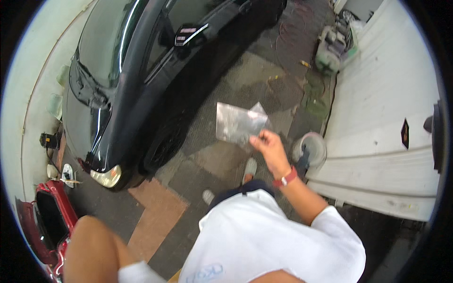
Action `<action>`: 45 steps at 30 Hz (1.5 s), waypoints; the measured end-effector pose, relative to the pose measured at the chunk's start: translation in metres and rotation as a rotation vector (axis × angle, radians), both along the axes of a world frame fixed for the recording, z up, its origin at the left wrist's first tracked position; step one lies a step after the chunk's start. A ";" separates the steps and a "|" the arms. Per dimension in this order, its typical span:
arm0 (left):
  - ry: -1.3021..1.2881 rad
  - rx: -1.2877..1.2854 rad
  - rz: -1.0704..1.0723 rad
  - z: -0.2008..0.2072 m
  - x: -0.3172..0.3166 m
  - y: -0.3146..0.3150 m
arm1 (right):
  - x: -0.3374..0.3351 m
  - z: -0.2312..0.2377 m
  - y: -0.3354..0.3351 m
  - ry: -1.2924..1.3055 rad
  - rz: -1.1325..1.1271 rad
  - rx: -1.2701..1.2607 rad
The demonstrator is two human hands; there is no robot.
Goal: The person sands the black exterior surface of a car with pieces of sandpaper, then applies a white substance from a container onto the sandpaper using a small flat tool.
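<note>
One shirt (269,236), one hand (270,147), sheeting (236,123)

1. The grey, patchwork floor (188,178) carries a black car (134,113).
2. An angular brown patch (161,210) lies beside the car's front.
3. Across from the car's front wheel (166,146) stands a whitish bucket (320,150).
4. Toward the car's rear, a greenish machine (328,59) stands alongside.

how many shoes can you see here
2: the right shoe, below the shiny sheet in the right hand, and the left shoe, at the left edge of the dark shorts.
</note>
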State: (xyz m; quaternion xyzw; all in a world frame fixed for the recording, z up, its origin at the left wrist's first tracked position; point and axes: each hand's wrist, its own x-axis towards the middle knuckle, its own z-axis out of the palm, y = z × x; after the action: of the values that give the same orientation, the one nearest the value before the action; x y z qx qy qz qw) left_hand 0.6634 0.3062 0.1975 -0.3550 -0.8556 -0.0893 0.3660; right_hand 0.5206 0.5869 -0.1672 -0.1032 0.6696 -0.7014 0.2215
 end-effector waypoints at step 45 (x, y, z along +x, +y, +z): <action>-0.534 2.054 0.134 -0.303 0.238 -0.073 | 0.246 0.157 -0.210 1.542 0.482 0.635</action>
State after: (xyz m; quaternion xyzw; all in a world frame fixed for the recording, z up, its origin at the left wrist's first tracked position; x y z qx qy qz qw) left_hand 0.9011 0.2334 -0.1057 0.2031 -0.4404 -0.8234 0.2945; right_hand 0.7670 0.3771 -0.0105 -0.6222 0.7568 -0.1495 -0.1334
